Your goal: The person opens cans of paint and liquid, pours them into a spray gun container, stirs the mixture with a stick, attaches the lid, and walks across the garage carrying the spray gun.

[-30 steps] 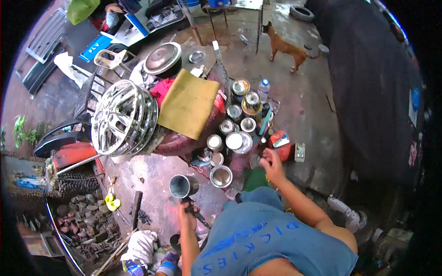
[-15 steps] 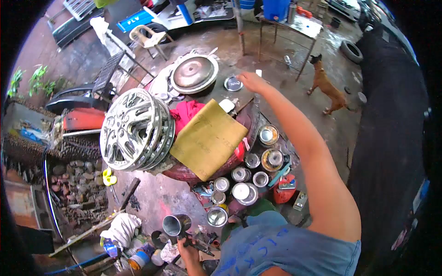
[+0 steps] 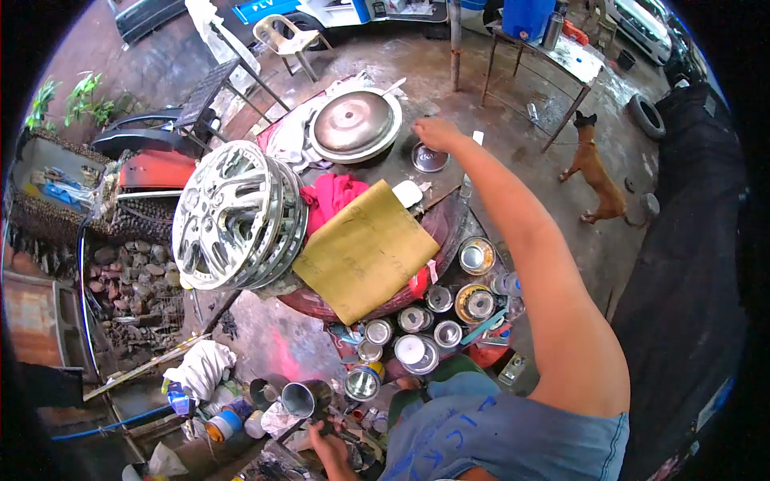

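Note:
My right hand (image 3: 435, 134) is stretched far forward, fingers curled down over the edge of a round metal lid (image 3: 430, 157); what its fingertips hold, if anything, is hidden. Low in the view my left hand (image 3: 325, 439) is wrapped round the dark handle of a spray gun with a metal cup (image 3: 305, 398). Between them, a yellow-brown sheet (image 3: 366, 251) lies over a round red surface beside chrome wheel rims (image 3: 233, 216) and a pink cloth (image 3: 332, 200). A large lidded basin (image 3: 354, 126) stands left of my right hand.
Several open paint cans (image 3: 414, 319) stand near my body. A brown dog (image 3: 597, 176) is at the right, by a metal table (image 3: 553, 60). Further back is a plastic chair (image 3: 290, 38). Rags and bottles crowd the lower left around a white cloth (image 3: 200, 370).
My right hand has gone from beside the cans forward to the round lid. The view has shifted forward and right. My left hand still holds the spray gun, now lower in view.

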`<move>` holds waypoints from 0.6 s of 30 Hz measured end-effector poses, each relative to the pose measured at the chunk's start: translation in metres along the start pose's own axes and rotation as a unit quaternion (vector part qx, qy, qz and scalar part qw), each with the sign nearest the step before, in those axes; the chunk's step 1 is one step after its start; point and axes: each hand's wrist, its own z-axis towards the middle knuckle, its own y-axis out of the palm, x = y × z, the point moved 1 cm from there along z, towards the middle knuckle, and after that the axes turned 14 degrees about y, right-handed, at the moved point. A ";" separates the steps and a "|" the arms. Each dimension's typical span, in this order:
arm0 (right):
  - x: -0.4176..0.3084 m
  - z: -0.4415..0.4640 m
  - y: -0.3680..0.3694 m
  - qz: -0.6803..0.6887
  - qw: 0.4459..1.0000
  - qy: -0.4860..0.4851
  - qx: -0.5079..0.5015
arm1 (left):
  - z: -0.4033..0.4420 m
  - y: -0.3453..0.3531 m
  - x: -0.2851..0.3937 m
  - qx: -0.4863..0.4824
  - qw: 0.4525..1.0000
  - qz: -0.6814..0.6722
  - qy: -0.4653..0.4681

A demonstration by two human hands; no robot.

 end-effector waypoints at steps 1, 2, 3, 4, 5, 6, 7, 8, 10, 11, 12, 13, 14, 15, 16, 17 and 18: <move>-0.002 -0.005 -0.003 -0.015 1.000 -0.002 -0.003 | 0.001 -0.002 -0.003 -0.001 1.000 -0.013 -0.007; -0.002 -0.013 -0.006 -0.012 1.000 -0.003 -0.001 | 0.003 -0.005 -0.006 -0.002 1.000 -0.026 -0.014; -0.004 -0.025 -0.008 -0.009 1.000 -0.004 0.002 | 0.005 -0.007 -0.009 -0.004 0.999 -0.039 -0.021; -0.004 -0.035 -0.010 -0.006 1.000 -0.005 0.005 | 0.007 -0.010 -0.011 -0.008 0.999 -0.035 -0.022; -0.006 -0.042 -0.012 -0.005 1.000 0.004 -0.006 | 0.009 -0.013 -0.013 -0.012 0.999 -0.030 -0.023; -0.006 -0.048 -0.013 -0.004 1.000 0.014 -0.016 | 0.011 -0.013 -0.014 -0.017 0.999 -0.025 -0.024; -0.006 -0.054 -0.015 -0.002 0.999 0.025 -0.027 | 0.014 -0.013 -0.015 -0.016 1.000 -0.018 -0.016; -0.005 -0.060 -0.017 -0.001 1.000 0.022 -0.022 | 0.016 -0.013 -0.016 -0.014 1.000 -0.012 -0.008; -0.004 -0.071 -0.021 0.002 1.000 0.015 -0.011 | 0.017 -0.007 -0.012 -0.014 1.000 -0.007 -0.011; -0.003 -0.077 -0.023 0.004 1.000 0.022 -0.006 | 0.015 -0.004 -0.008 -0.017 1.000 -0.009 -0.021; -0.001 -0.082 -0.025 0.007 1.000 0.028 0.000 | 0.014 0.000 -0.006 -0.019 0.999 -0.011 -0.032; 0.000 -0.087 -0.026 0.010 0.999 0.035 0.004 | 0.015 0.000 -0.006 -0.026 0.999 -0.008 -0.026; 0.004 -0.093 -0.026 0.068 0.995 0.038 0.060 | 0.017 -0.002 -0.006 -0.033 0.999 -0.002 -0.020; 0.015 -0.096 -0.020 0.124 0.985 0.041 0.117 | 0.019 -0.003 -0.005 -0.040 0.999 0.003 -0.015; 0.024 -0.101 -0.023 0.178 0.968 0.042 0.174 | 0.017 0.005 0.000 -0.036 0.999 0.007 -0.014; 0.035 -0.112 -0.021 0.210 0.955 0.100 0.185 | 0.013 0.014 0.005 -0.032 0.999 0.010 -0.014; 0.042 -0.134 -0.018 0.241 0.938 0.159 0.195 | 0.008 0.021 0.010 -0.028 0.999 0.014 -0.013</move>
